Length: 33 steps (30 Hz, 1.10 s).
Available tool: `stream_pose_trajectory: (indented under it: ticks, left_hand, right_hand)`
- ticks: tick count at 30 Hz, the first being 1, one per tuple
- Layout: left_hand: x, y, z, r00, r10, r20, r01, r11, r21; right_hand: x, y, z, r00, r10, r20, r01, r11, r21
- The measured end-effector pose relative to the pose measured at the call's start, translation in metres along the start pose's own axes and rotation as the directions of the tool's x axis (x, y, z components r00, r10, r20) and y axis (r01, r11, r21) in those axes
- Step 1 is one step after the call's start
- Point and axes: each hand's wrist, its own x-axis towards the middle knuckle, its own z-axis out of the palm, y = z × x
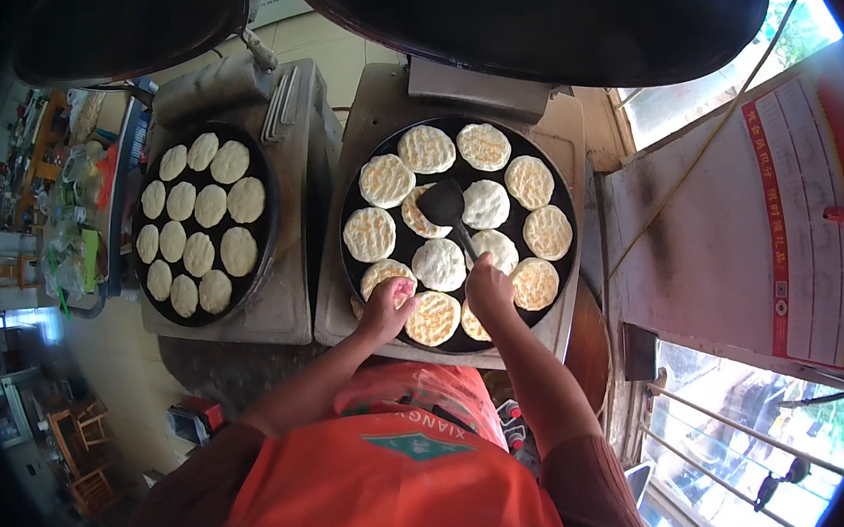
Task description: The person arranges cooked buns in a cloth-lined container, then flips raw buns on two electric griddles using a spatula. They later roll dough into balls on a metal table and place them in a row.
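Note:
My right hand (492, 283) grips the handle of a black spatula (444, 204) over a large round griddle pan (412, 246). The spatula's blade covers part of a browned flatbread (417, 216) left of the pan's middle. Paler flatbreads lie near it, one (440, 264) below the blade and another (486, 204) to its right. At the pan's lower left, my left hand (386, 307) is over the edge of a browned flatbread (385, 275), fingers curled; whether they touch it I cannot tell. Several browned flatbreads (369, 235) ring the pan's rim.
A second round griddle pan (265, 231) at left carries several pale dough rounds (199, 254). Raised black lids (518, 23) (139, 13) stand behind both griddles. A metal rack (279, 104) sits between them. Bags (67, 232) lie at far left; a window with bars (744, 457) is at right.

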Motion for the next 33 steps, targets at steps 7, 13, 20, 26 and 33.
stream_pose_trajectory:
  ticks: [7, 13, 20, 26, 33]
  left_hand:
    - [0.064, -0.041, 0.016, 0.989, -0.069, -0.131, 0.062, 0.996, -0.061]
    - [0.192, -0.003, 0.042, 0.976, 0.205, -0.074, -0.179, 0.948, 0.263]
    - [0.252, 0.031, 0.112, 0.966, -0.183, 0.185, 0.027, 0.778, 0.628]
    - [0.23, 0.054, 0.098, 0.978, -0.065, 0.2, -0.047, 0.859, 0.509]
    - [0.09, 0.038, 0.069, 0.994, -0.105, 0.021, 0.107, 0.992, -0.066]
  right_hand:
    - [0.003, 0.007, 0.027, 0.987, 0.09, 0.135, -0.094, 0.995, 0.023]
    - [-0.077, 0.059, -0.008, 0.994, 0.068, 0.083, -0.081, 0.981, 0.175]
    - [-0.174, 0.129, -0.003, 0.974, 0.222, -0.051, -0.172, 0.864, 0.473]
    - [-0.165, 0.137, -0.02, 0.951, 0.285, -0.12, -0.183, 0.832, 0.524]
    - [-0.039, 0.091, -0.058, 0.994, 0.065, -0.087, -0.046, 0.979, 0.2]
